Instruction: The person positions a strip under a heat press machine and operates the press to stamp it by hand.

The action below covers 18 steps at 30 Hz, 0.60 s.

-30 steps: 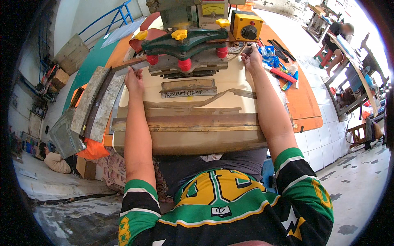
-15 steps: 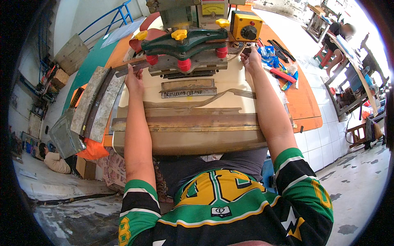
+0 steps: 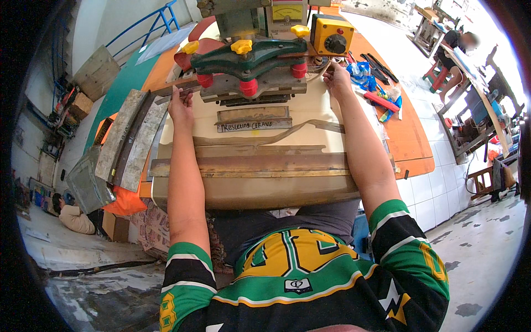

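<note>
My left hand (image 3: 181, 109) is at the left side of a press, its fingers closed on a dark flat strip (image 3: 191, 86). One end of the strip sticks out to the left of the fingers; the other runs toward the press head. On the right side, below the yellow control box (image 3: 331, 34), my right hand (image 3: 338, 81) has its fingers bent together. What they hold, if anything, is hard to make out. Between my hands is the press head, a dark green clamp frame (image 3: 249, 58) with yellow knobs and red feet. A metal block with handwriting (image 3: 254, 120) lies in front of it.
A long brown metal bar (image 3: 265, 165) lies across the table's near edge. Metal bars (image 3: 124, 135) lean at left. Blue plastic and tools (image 3: 362, 74) lie on the orange tabletop (image 3: 412, 146) at right. One person (image 3: 456, 47) sits far right, another (image 3: 76, 216) far left.
My right hand has shifted slightly left, and its fingers have moved a little. The left hand and the press look nearly the same.
</note>
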Available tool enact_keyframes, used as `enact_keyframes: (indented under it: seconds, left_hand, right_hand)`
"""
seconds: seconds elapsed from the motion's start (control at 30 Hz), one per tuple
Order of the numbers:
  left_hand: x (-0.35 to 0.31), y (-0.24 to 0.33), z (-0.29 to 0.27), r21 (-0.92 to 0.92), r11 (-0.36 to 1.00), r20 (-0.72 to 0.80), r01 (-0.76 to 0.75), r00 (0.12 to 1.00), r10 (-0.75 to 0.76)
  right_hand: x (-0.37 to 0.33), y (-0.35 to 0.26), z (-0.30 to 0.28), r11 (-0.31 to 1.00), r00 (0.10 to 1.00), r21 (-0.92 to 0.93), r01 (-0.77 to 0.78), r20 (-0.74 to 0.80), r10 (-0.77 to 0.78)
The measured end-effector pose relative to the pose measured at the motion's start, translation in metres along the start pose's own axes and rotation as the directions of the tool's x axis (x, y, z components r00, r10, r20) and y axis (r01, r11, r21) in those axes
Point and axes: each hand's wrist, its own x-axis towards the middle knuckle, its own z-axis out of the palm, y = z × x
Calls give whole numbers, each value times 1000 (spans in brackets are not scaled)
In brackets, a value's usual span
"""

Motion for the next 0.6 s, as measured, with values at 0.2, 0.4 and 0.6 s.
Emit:
enact_keyframes:
  seconds: [0.2,0.4,0.6]
  left_hand:
    - [1,0,-2,-22,1000,15,20,1000,-19]
    - [2,-2,0,-13,1000,-23,8,1000,-8]
    - [3,-2,-3,-12,1000,5,5,1000,-5]
  right_hand:
    - [3,2,-2,1000,1000,9,-14,-2,14]
    - [8,4,-5,1000,1000,13,-15,15,15]
    - [11,7,-7,1000,1000,-5,-21,13,21]
